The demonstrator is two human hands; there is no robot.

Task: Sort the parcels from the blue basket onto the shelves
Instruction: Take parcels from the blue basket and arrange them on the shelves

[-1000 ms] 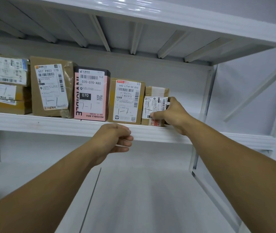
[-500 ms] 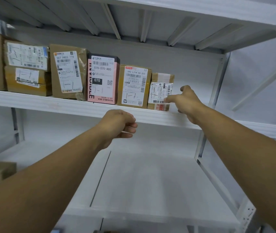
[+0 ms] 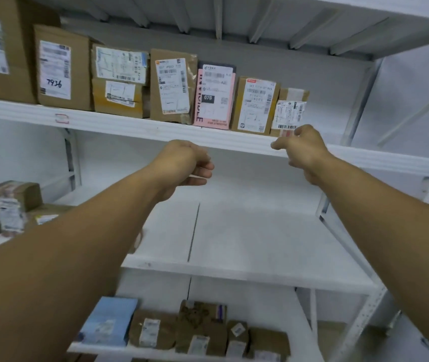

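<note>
A row of labelled parcels stands on the upper shelf [image 3: 135, 125]. The small brown parcel [image 3: 290, 111] is the rightmost one, next to a taller brown box [image 3: 256, 105] and a pink parcel [image 3: 214, 99]. My right hand [image 3: 303, 152] hovers just below and in front of the small parcel, fingers loosely curled, holding nothing. My left hand [image 3: 186, 165] hangs in front of the shelf edge, fingers loosely curled and empty. The blue basket is out of view.
The middle shelf [image 3: 247, 273] has a few parcels at its far left [image 3: 15, 202]. The lower shelf holds a blue packet [image 3: 109, 322] and several brown parcels [image 3: 203, 327]. Metal uprights [image 3: 359, 322] stand at the right.
My right hand let go of the small parcel and drew back from the shelf. The view pulled back and tilted down, bringing the lower shelves into sight.
</note>
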